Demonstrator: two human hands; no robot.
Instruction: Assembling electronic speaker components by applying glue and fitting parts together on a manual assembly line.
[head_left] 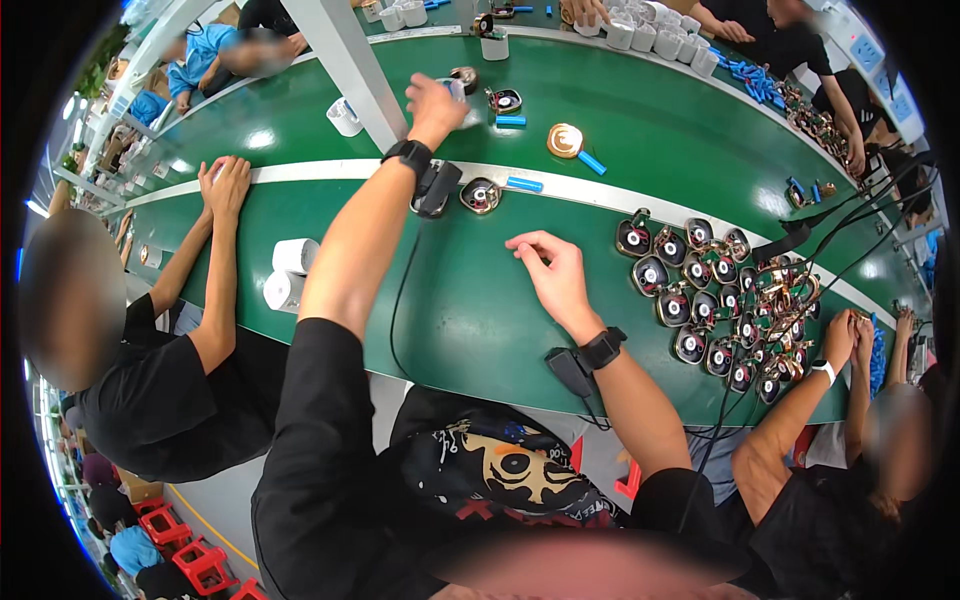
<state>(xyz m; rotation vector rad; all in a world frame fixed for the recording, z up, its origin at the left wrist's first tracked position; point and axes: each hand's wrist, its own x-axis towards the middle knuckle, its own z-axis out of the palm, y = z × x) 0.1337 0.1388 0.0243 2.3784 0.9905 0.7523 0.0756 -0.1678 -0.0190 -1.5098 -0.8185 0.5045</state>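
Note:
My left hand (437,104) reaches over the far strip of the green bench, beside the white post. Some of its fingers stick out, but motion blurs the hand. At its right side is a blurred pale piece, with a round speaker unit (465,79) just beyond; I cannot tell whether the hand grips either. My right hand (553,275) hovers over the near green surface, loosely curled, thumb apart from the index finger, with nothing in it. Between the hands, a round speaker unit (480,196) and a blue cylindrical battery (525,185) lie along the white divider.
Many speaker units (702,305) crowd the right of the bench. Two white housings (290,272) stand left of my left forearm. A white post (350,75) rises beside my left hand. Dark cables (398,300) trail from both wrists. Co-workers sit on either side.

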